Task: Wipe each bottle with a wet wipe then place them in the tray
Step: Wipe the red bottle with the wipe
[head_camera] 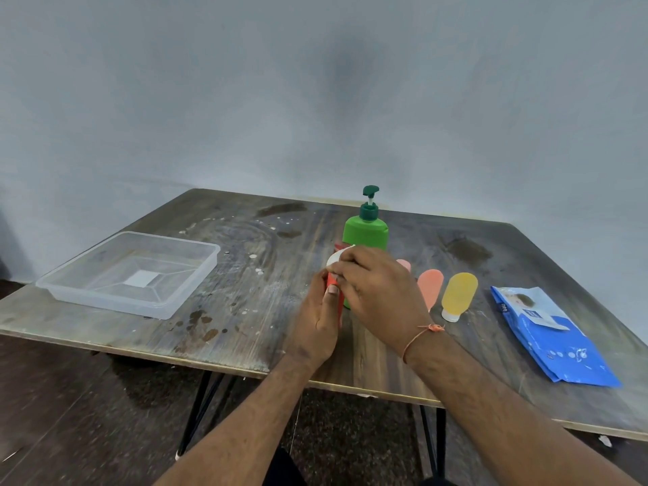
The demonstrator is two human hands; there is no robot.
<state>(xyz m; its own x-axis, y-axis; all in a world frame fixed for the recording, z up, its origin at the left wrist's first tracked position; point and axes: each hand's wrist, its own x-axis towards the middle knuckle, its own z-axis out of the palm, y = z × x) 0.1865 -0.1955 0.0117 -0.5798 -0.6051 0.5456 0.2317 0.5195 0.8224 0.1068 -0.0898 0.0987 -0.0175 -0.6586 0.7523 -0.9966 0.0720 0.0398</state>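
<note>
Left hand holds smooth red bottle; right hand presses crumpled white wipe.

Stained wooden table on black metal legs; grey wall behind; dark floor.

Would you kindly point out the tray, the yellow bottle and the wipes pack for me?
tray (191, 292): head view, on its near right rim.
yellow bottle (460, 292): head view, on the middle of its body.
wipes pack (557, 349): head view, on the blue front of the pack.
</note>
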